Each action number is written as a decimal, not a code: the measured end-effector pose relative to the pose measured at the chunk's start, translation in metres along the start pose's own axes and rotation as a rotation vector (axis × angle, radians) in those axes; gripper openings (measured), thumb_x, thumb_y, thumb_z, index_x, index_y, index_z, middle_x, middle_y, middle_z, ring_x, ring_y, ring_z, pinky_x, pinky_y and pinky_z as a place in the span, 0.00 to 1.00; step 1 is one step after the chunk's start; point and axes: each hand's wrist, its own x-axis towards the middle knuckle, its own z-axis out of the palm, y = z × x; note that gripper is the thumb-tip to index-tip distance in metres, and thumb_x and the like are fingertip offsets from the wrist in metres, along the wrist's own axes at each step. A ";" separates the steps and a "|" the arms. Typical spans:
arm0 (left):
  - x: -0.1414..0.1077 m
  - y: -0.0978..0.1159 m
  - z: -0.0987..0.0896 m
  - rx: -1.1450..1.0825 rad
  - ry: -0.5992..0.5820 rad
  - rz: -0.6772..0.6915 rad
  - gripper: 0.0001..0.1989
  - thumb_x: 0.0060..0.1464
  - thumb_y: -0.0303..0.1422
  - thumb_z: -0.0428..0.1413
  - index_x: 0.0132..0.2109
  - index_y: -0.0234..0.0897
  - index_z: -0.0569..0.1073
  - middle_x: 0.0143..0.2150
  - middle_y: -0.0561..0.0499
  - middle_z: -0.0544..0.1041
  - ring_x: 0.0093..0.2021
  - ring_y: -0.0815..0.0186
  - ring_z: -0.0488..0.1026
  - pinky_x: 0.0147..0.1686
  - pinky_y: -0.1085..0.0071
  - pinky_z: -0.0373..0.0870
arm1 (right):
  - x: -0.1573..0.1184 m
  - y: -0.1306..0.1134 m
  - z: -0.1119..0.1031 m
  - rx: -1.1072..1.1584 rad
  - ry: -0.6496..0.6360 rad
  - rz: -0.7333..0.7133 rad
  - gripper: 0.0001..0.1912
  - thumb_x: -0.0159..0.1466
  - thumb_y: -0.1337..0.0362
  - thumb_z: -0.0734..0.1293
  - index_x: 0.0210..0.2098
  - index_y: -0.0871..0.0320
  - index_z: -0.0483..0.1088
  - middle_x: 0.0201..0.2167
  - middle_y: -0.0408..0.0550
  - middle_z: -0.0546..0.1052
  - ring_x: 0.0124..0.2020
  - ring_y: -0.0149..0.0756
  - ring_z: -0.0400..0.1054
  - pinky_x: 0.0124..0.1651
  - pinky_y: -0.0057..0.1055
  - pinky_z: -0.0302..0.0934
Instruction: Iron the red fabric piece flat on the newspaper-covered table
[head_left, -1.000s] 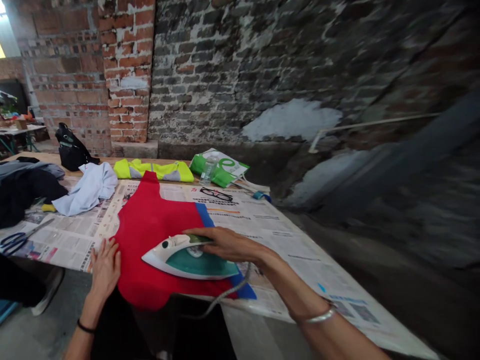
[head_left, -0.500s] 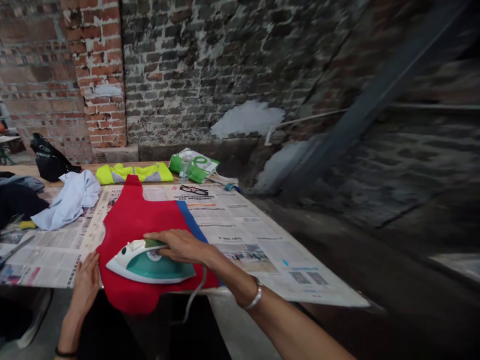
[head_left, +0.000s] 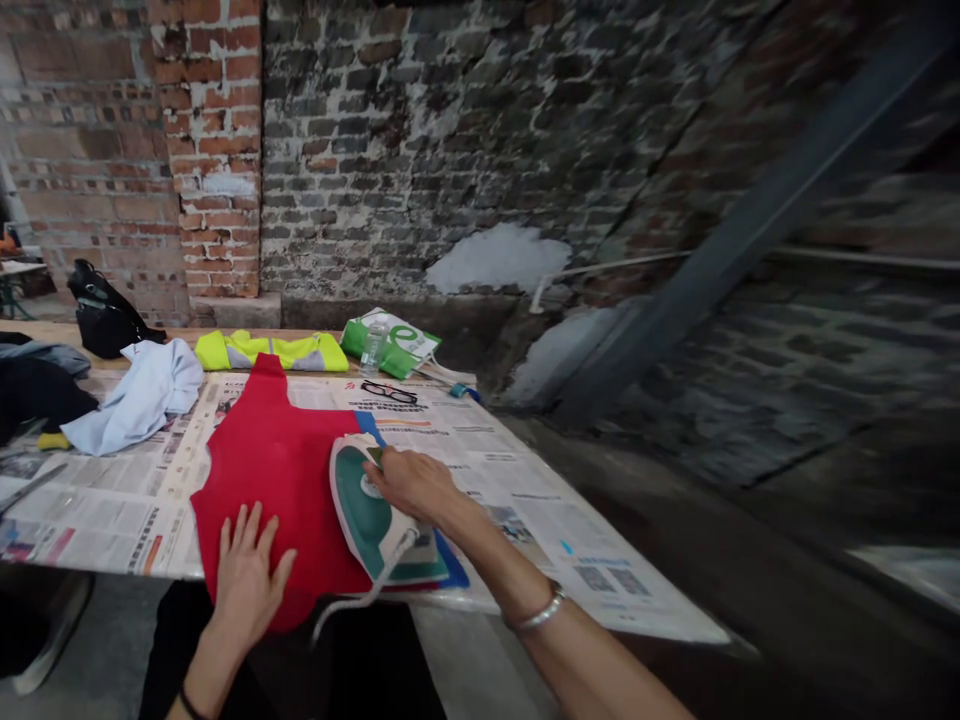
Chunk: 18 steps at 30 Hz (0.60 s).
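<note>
On my screen, R hand [head_left: 412, 485] is narrow, curled round the handle of the steam iron [head_left: 367, 510]. Iron's teal & white, tilted, nose pointing away from me, sitting at right side of the red cloth [head_left: 277, 480], on top of its blue trim [head_left: 450, 567]. White cord [head_left: 360, 600] runs off iron's rear end. L hand [head_left: 251, 580] is wide, fingers spread, flat on red cloth, apart from iron. Newspaper [head_left: 487, 470] lies under cloth, on wood table [head_left: 150, 336]. Far side: hi-vis vest [head_left: 270, 351], green bag [head_left: 397, 345] w/ water bottle [head_left: 373, 347] by it, glasses [head_left: 388, 392] on paper. Far L: pale blue cloth [head_left: 139, 400], black backpack [head_left: 105, 315].
</note>
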 end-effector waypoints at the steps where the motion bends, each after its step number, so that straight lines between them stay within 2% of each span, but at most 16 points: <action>1: -0.001 0.005 0.003 0.018 -0.016 -0.007 0.23 0.67 0.41 0.51 0.62 0.37 0.75 0.68 0.38 0.69 0.69 0.44 0.65 0.66 0.40 0.61 | 0.006 -0.002 0.000 -0.007 0.012 0.018 0.24 0.74 0.53 0.56 0.56 0.63 0.74 0.49 0.65 0.80 0.56 0.51 0.74 0.56 0.41 0.64; 5: -0.004 0.007 0.006 0.069 -0.045 -0.009 0.25 0.66 0.42 0.52 0.65 0.38 0.72 0.70 0.38 0.67 0.70 0.43 0.62 0.67 0.39 0.60 | 0.044 -0.018 -0.011 0.010 0.066 0.077 0.24 0.74 0.55 0.57 0.58 0.63 0.74 0.54 0.66 0.78 0.59 0.50 0.72 0.58 0.39 0.63; 9: -0.002 0.004 0.004 0.099 -0.047 0.003 0.24 0.66 0.40 0.52 0.65 0.37 0.72 0.70 0.39 0.66 0.70 0.44 0.63 0.66 0.39 0.60 | 0.088 -0.035 -0.031 0.057 0.085 0.099 0.25 0.75 0.60 0.55 0.61 0.67 0.72 0.60 0.68 0.73 0.62 0.49 0.69 0.60 0.37 0.62; 11: -0.001 0.004 0.004 0.103 -0.046 -0.003 0.24 0.65 0.39 0.52 0.64 0.38 0.73 0.70 0.40 0.66 0.70 0.44 0.63 0.66 0.39 0.60 | 0.101 -0.039 -0.039 0.076 0.084 0.098 0.25 0.75 0.62 0.53 0.61 0.68 0.71 0.62 0.69 0.72 0.63 0.48 0.68 0.60 0.37 0.62; 14: -0.001 0.005 0.005 0.105 -0.050 -0.007 0.24 0.65 0.39 0.52 0.65 0.37 0.72 0.70 0.40 0.66 0.70 0.44 0.62 0.66 0.39 0.60 | 0.099 -0.039 -0.041 0.075 0.077 0.079 0.24 0.75 0.62 0.55 0.61 0.69 0.71 0.61 0.69 0.73 0.63 0.48 0.67 0.60 0.36 0.61; 18: -0.003 0.006 0.008 0.078 -0.047 -0.015 0.24 0.65 0.39 0.51 0.65 0.38 0.73 0.70 0.40 0.65 0.70 0.43 0.62 0.67 0.38 0.59 | 0.053 -0.032 -0.024 0.034 0.060 0.049 0.23 0.75 0.59 0.55 0.56 0.66 0.75 0.56 0.67 0.77 0.61 0.49 0.70 0.59 0.36 0.62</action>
